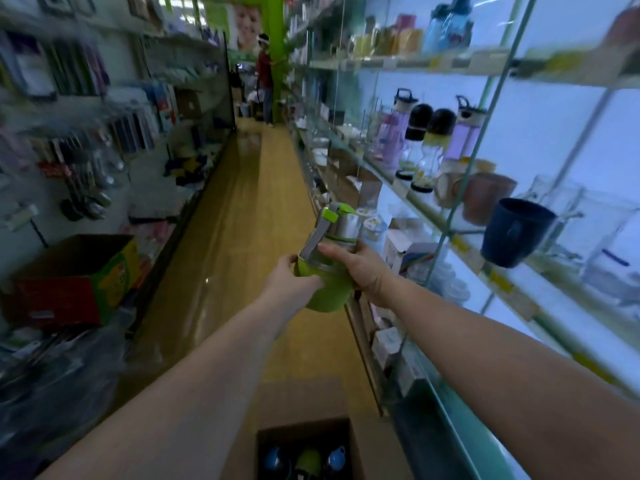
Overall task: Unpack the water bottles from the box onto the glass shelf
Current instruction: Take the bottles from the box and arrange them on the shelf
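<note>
Both my hands hold a green water bottle (pixel 329 265) with a grey strap and a steel neck, out in front of me over the aisle. My left hand (pixel 291 277) grips its green lower body. My right hand (pixel 360 265) grips it just under the neck. The open cardboard box (pixel 356 455) stands on the floor below me, with blue and green bottle tops showing inside. The glass shelf (pixel 426 209) runs along my right and carries bottles with black caps and purple bodies.
A dark blue mug (pixel 516 233) and a brown cup (pixel 485 199) stand on the glass shelf near its edge. Another cardboard box (pixel 72 278) sits at the left. A person (pixel 265 77) stands far down the yellow aisle floor.
</note>
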A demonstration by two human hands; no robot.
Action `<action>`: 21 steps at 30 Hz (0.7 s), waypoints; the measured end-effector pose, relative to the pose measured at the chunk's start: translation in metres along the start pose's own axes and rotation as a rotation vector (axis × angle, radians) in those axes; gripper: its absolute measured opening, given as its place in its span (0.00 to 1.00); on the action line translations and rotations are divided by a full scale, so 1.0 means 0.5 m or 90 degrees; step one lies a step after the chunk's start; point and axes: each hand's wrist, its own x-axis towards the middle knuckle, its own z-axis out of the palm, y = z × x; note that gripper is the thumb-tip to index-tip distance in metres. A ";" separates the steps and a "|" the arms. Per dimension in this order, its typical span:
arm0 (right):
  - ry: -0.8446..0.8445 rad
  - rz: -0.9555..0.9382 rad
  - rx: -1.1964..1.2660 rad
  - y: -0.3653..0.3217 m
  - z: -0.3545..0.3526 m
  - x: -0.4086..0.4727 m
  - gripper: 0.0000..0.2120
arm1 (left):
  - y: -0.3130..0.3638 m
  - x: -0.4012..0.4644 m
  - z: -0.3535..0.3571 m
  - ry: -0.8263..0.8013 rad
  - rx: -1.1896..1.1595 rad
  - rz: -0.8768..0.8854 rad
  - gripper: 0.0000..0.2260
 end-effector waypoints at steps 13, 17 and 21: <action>0.134 -0.125 -0.082 -0.362 -0.063 -0.139 0.23 | 0.283 -0.146 -0.061 -0.066 -0.039 0.141 0.27; 0.188 -0.159 -0.135 -0.462 -0.086 -0.195 0.16 | 0.356 -0.188 -0.071 -0.095 -0.046 0.216 0.25; 0.236 -0.198 -0.177 -0.547 -0.118 -0.253 0.08 | 0.426 -0.219 -0.066 -0.120 -0.051 0.275 0.24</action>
